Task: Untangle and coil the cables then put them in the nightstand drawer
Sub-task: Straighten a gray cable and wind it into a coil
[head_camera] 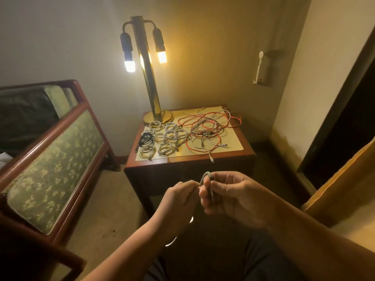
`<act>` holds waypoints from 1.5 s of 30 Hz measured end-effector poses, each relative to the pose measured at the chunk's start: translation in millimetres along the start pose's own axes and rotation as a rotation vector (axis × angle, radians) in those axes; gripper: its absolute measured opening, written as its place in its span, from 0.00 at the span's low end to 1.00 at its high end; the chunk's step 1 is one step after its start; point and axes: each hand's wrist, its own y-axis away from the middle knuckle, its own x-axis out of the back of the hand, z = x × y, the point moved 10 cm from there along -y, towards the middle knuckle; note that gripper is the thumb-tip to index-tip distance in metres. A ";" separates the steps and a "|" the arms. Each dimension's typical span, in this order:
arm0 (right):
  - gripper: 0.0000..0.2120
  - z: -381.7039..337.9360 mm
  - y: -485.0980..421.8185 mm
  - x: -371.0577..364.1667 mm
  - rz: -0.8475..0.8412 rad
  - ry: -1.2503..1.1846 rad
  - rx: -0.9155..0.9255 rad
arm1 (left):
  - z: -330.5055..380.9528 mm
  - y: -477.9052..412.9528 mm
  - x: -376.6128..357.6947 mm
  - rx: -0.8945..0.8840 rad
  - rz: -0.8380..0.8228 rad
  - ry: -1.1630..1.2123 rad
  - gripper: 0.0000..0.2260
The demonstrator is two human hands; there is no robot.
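Item: grey cable [204, 176], apparently mid-coil, in front of the desk [182, 162].
Left hand [179, 197] and right hand [231, 196] both pinch it; advise even loops, steady tension, no kinks.

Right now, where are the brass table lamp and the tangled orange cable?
brass table lamp [148, 78]: head view, on its column.
tangled orange cable [239, 120]: head view, on its right loop.

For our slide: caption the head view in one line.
Left hand and right hand hold a pale cable before the nightstand, coiled cables beside a tangle.
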 end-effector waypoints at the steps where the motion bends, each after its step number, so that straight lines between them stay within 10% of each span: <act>1: 0.08 -4.0 -1.6 3.6 0.064 -0.048 0.046 | -2.6 2.1 -7.3 0.036 -0.019 -0.020 0.06; 10: 0.08 -20.6 3.6 81.4 0.638 -0.245 0.355 | 7.4 23.2 -60.5 0.193 -0.289 0.084 0.09; 13: 0.08 -22.8 15.4 104.3 0.769 0.171 0.370 | 17.4 23.1 -59.0 0.248 -0.316 0.259 0.10; 16: 0.08 -19.8 11.9 98.0 0.650 0.680 0.235 | 32.8 16.8 -44.2 0.225 -0.316 0.443 0.11; 22: 0.11 7.6 -9.8 64.7 0.302 0.790 0.062 | 29.9 4.9 -6.3 0.270 -0.277 0.737 0.10; 34: 0.13 42.4 -15.2 15.1 0.035 0.203 -0.058 | 10.1 -10.3 33.5 0.072 0.090 0.133 0.12; 41: 0.09 28.0 -17.0 11.4 0.064 -0.249 0.019 | -12.7 9.4 -31.7 0.266 -0.088 0.492 0.14; 45: 0.09 10.2 -15.0 32.9 0.251 -0.366 0.105 | -12.8 14.8 -48.3 0.265 -0.145 0.319 0.18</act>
